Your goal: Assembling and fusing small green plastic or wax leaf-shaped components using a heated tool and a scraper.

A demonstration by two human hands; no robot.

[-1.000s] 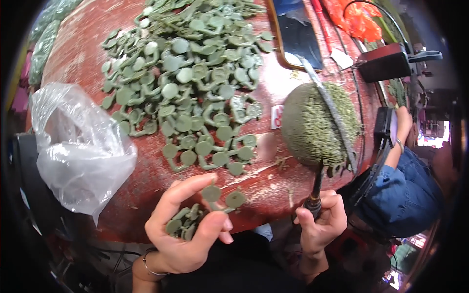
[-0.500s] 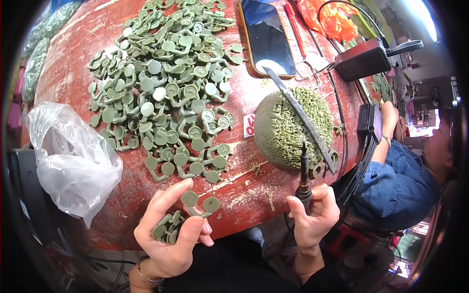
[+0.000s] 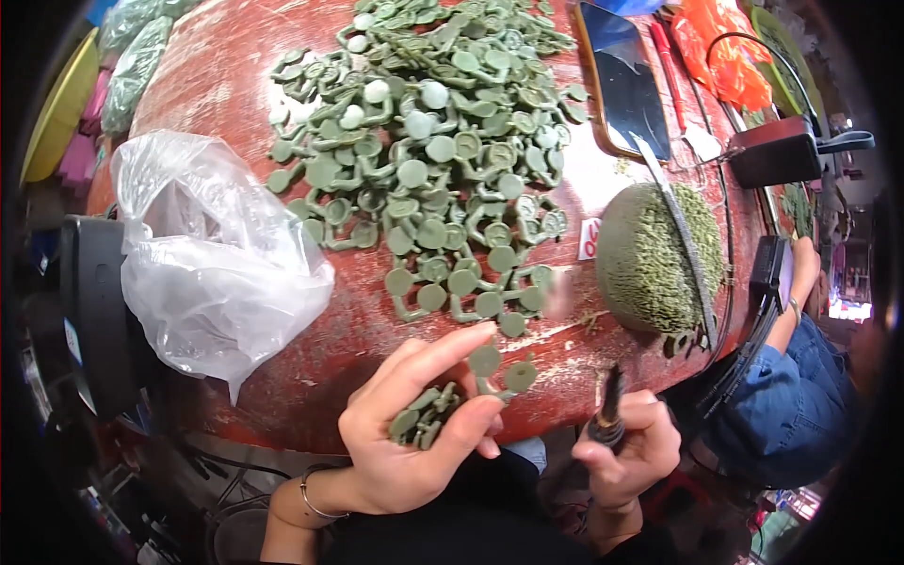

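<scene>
So there's a crumpled clear plastic bag [image 3: 221, 273] on the left of the worn red wooden table [image 3: 273, 400], and I can't tell what's in it. Greenish see-through plastic bags [image 3: 137, 89] sit at the far left, contents too blurry to make out. The left hand [image 3: 405, 424] is half curled, pinching a green two-disc piece [image 3: 485, 362] at thumb and fingertips, with a bunch of small dark green pieces [image 3: 428, 414] tucked in its palm. That two-disc piece is just on the near side of the big heap of green disc-ended pieces [image 3: 424, 155], left of the right hand [image 3: 636, 443], which is closed around a black pen-like tool [image 3: 607, 424], near side of the rough green dome-shaped lump [image 3: 659, 264].
</scene>
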